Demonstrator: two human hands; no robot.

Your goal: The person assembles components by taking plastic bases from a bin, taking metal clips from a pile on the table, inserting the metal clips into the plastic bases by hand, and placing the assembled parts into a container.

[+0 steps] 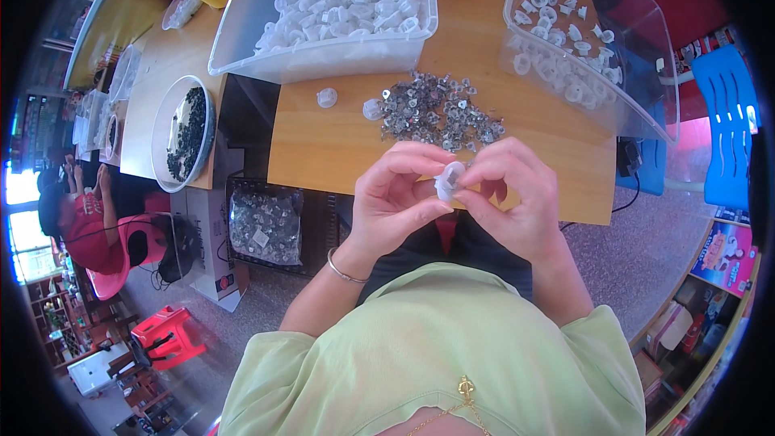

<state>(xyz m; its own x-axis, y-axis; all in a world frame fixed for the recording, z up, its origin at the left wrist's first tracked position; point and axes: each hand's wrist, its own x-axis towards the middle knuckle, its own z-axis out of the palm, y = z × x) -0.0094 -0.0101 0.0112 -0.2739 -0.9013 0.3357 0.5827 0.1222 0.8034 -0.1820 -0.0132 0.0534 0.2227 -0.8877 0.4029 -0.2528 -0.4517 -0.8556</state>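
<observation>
Above the table's near edge, my left hand (391,194) pinches a small round white plastic fitting (445,184) between thumb and fingers. My right hand (521,194) meets it there, its thumb and forefinger closed at the fitting's right side. A greyish bit shows at those fingertips, too small to make out. Just beyond both hands lies a heap of small metal clips (432,109) on the wooden table (323,141). One loose white fitting (326,98) sits left of the heap, and another (372,109) touches its left edge.
A clear bin (323,69) full of white fittings stands at the far left of the table. Another clear bin (638,109) at the right holds fewer. On a side table is a white bowl (159,141) of dark small parts. A seated person (89,222) works at far left.
</observation>
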